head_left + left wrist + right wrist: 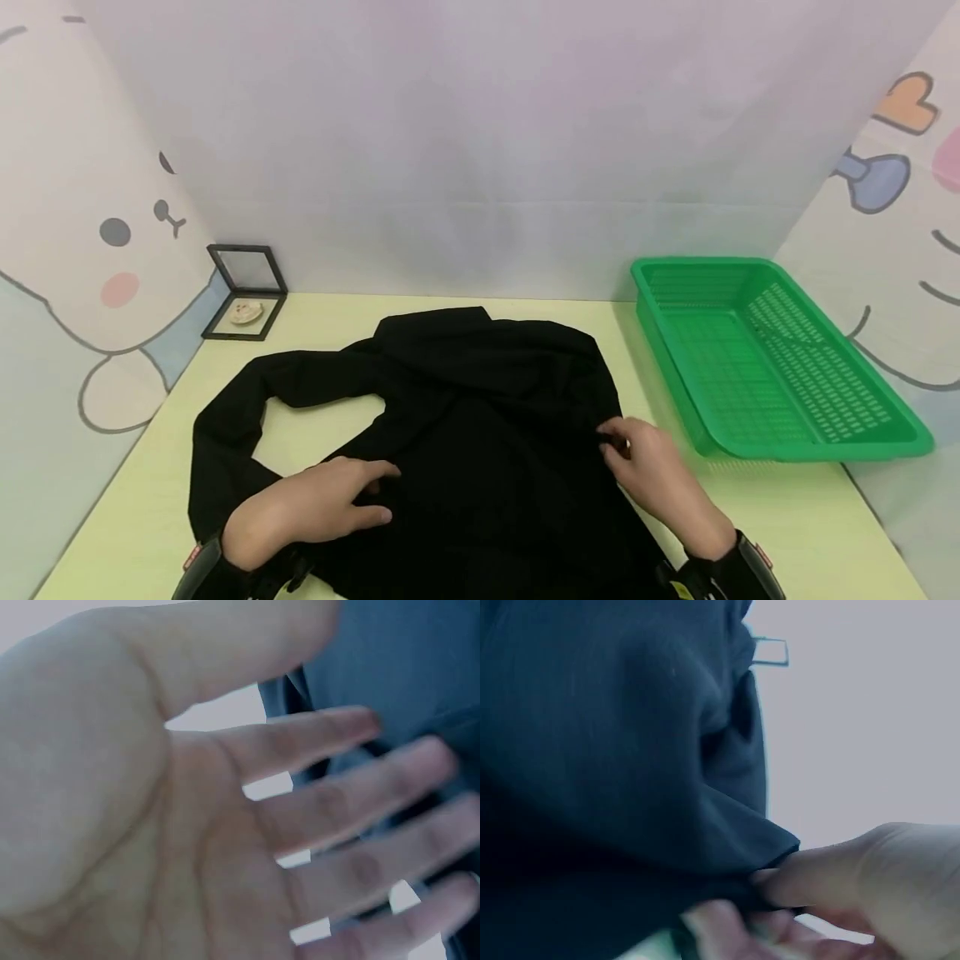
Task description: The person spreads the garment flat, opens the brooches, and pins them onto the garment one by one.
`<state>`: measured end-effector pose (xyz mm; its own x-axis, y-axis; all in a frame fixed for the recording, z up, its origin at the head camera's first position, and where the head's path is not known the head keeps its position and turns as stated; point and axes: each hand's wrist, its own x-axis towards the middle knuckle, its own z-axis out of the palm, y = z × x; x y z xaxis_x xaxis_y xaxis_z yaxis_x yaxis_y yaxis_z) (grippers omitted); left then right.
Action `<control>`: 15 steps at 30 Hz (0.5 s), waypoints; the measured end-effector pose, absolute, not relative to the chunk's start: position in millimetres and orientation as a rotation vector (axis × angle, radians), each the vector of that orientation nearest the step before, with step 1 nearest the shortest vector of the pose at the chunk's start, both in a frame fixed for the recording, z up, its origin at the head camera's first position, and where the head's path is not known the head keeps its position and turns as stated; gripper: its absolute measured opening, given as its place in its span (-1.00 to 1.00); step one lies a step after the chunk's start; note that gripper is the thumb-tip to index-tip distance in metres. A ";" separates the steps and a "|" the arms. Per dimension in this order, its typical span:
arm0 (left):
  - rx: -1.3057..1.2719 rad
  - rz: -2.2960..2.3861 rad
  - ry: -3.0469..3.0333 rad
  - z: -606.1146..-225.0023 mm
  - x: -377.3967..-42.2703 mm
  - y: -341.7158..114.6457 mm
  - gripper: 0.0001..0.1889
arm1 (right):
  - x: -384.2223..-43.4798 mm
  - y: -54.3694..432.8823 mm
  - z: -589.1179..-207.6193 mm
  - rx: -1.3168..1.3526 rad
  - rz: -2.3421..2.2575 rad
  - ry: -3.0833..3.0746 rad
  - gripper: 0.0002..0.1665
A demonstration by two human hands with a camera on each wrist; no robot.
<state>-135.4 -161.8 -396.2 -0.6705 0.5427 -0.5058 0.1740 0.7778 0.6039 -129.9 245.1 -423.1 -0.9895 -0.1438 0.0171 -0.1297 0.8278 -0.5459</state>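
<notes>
A black long-sleeved garment (480, 467) lies spread on the table, one sleeve (225, 433) bent out to the left. Its collar end points to the back wall. My right hand (660, 475) pinches the garment's right edge between thumb and fingers; the right wrist view shows the dark cloth (630, 750) drawn up to the thumb. My left hand (315, 500) hovers over or lightly touches the left part of the garment, thumb and fingers apart. In the left wrist view the left hand's palm (202, 825) shows, fingers spread and nothing held.
A green plastic basket (675, 383) stands at the right of the pale yellow table (330, 417). At the back left is a small black-framed display case (247, 292) propped against the wall with a pale round object (246, 312). Cartoon-printed walls enclose the sides.
</notes>
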 end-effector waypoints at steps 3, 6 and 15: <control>0.693 0.704 2.319 -389.3 -134.2 -152.2 -0.52 | -131.4 235.6 -411.6 -0.426 -1.079 3.170 -0.77; 0.824 0.702 2.404 -381.9 -134.3 -138.4 -0.55 | -131.7 226.5 -398.2 -0.650 -1.261 3.265 -0.69; 1.058 0.887 2.540 -378.0 -132.8 -85.4 -0.11 | -120.4 180.3 -372.7 -1.351 -1.335 3.001 -0.65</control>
<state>-132.8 -85.4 -378.0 -0.7053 0.7089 0.0031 0.5568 0.5512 0.6214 -120.4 180.3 -372.7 -0.6395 -0.4664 0.6112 -0.7662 0.4517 -0.4570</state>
